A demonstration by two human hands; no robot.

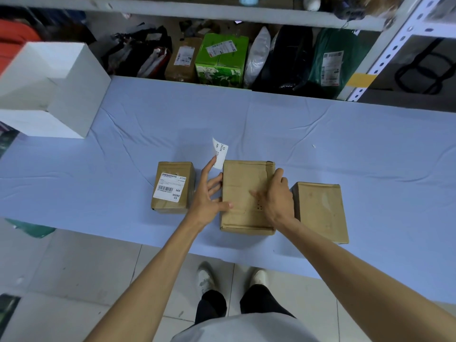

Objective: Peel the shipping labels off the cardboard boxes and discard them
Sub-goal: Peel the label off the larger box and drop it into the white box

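Three brown cardboard boxes stand on the blue table (345,144). The left box (172,187) carries a white shipping label (169,190) on its top. The middle box (243,191) shows a bare top. My right hand (276,196) lies on it, fingers curled over its right edge. My left hand (207,193) hovers between the left and middle boxes with fingers spread; a peeled label (220,153) sticks up from its index fingertip. The right box (320,211) also shows no label.
An open white box (61,90) sits at the table's far left corner. Behind the table a metal shelf (385,45) holds parcels, among them a green carton (222,60) and dark bags. Tiled floor and my shoes (207,277) are below the near edge.
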